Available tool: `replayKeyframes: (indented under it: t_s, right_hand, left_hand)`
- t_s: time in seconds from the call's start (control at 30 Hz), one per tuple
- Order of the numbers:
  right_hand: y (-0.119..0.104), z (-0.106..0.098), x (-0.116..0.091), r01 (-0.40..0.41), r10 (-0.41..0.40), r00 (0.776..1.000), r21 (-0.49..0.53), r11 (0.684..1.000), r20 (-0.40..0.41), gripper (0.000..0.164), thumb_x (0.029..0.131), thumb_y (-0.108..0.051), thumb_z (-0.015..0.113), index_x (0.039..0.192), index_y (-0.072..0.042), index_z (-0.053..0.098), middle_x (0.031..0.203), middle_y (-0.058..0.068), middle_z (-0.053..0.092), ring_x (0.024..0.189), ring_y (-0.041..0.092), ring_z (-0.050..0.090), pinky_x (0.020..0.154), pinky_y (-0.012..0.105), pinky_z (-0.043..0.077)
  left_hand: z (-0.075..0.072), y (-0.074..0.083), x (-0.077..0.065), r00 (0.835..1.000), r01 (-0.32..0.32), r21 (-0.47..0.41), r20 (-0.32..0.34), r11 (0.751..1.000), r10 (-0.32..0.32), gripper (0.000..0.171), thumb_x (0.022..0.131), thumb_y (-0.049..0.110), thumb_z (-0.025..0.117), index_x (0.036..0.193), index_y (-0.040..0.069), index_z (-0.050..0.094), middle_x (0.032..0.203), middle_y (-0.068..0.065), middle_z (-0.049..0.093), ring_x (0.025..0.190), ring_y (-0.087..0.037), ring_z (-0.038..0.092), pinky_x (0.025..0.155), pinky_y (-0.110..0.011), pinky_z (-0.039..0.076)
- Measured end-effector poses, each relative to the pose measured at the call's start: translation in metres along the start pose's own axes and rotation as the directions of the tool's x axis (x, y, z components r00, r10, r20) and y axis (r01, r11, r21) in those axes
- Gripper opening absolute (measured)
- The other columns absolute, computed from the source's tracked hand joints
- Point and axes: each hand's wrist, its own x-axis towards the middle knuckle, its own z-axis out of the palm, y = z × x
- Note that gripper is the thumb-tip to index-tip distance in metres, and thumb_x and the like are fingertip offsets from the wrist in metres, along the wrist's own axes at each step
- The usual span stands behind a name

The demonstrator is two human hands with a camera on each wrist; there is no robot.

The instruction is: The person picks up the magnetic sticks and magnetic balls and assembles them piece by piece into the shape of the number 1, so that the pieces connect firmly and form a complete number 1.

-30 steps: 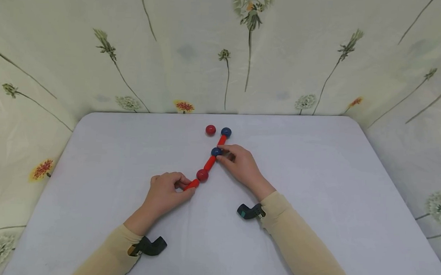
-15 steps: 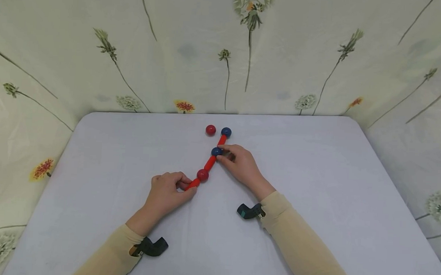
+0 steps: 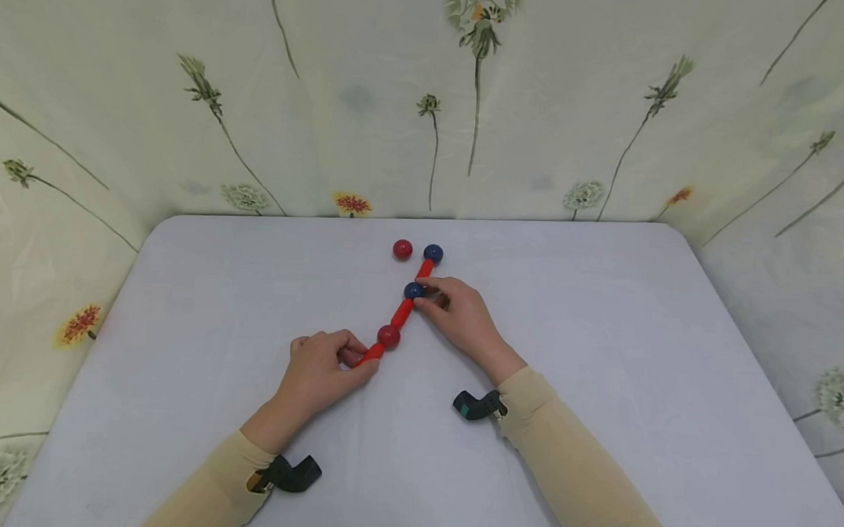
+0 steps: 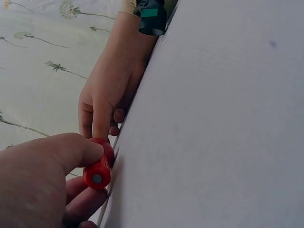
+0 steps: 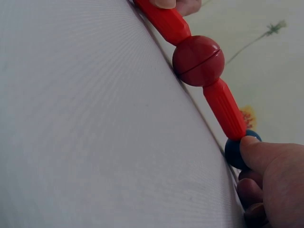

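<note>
A chain of red rods and balls runs slantwise over the table in the head view. Its far end is a blue ball (image 3: 433,254), joined by a rod (image 3: 425,270) to a second blue ball (image 3: 413,291). My right hand (image 3: 462,316) pinches that second ball between thumb and fingers. Another red rod (image 5: 225,109) links it to a red ball (image 5: 198,61). Against this red ball sits the near-end rod (image 3: 371,354), which my left hand (image 3: 325,369) pinches. In the left wrist view a grey disc shows in the free end of this rod (image 4: 97,176).
A loose red ball (image 3: 403,249) lies on the white table (image 3: 569,301) just left of the far blue ball. Behind the table hangs a flower-printed cloth (image 3: 371,135). Both wrists wear black camera mounts (image 3: 478,406).
My left hand has shifted slightly right, bringing its rod up against the red ball, where a small gap showed a second ago. My right hand stays in place.
</note>
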Motion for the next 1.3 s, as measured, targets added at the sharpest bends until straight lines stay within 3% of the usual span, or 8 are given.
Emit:
replayKeyframes:
  t_s: [0.4,1.0,1.13,1.3]
  right_hand:
    - [-0.001,-0.002,0.001,-0.005,0.005,1.0,0.011,1.0,0.001,0.04,0.091,-0.031,0.073,0.129,-0.017,0.066,0.104,-0.002,0.064,0.083,0.012,0.057,0.074,0.029,0.051]
    - [-0.002,-0.005,0.001,-0.014,0.014,1.0,0.003,1.0,-0.007,0.04,0.092,-0.031,0.073,0.129,-0.018,0.066,0.102,-0.003,0.064,0.083,0.012,0.057,0.073,0.029,0.05]
    - [-0.001,-0.003,0.001,-0.014,0.014,1.0,0.008,1.0,0.002,0.039,0.092,-0.031,0.072,0.129,-0.019,0.066,0.1,-0.004,0.063,0.083,0.012,0.057,0.073,0.028,0.05]
    - [-0.002,-0.002,-0.001,-0.008,0.008,1.0,0.014,1.0,0.001,0.039,0.092,-0.031,0.072,0.129,-0.018,0.066,0.1,-0.003,0.064,0.083,0.012,0.057,0.073,0.028,0.051]
  left_hand:
    - [0.0,0.0,0.001,1.0,-0.008,0.007,-0.008,1.0,0.008,0.024,0.082,0.041,0.077,0.092,0.02,0.07,0.071,0.015,0.06,0.075,-0.012,0.055,0.084,-0.046,0.03]
    - [0.001,0.0,0.003,1.0,-0.024,0.014,0.011,1.0,0.024,0.032,0.079,0.048,0.078,0.096,0.022,0.071,0.071,0.017,0.059,0.075,-0.011,0.054,0.083,-0.045,0.029]
    - [-0.003,-0.004,0.002,0.998,0.033,-0.026,0.058,0.999,-0.031,0.032,0.082,0.052,0.075,0.098,0.025,0.07,0.074,0.016,0.06,0.074,-0.01,0.056,0.082,-0.041,0.036]
    - [-0.013,-0.006,0.005,0.986,0.121,-0.097,0.129,0.988,-0.108,0.028,0.085,0.048,0.073,0.102,0.026,0.068,0.079,0.012,0.063,0.072,-0.012,0.058,0.064,-0.033,0.049]
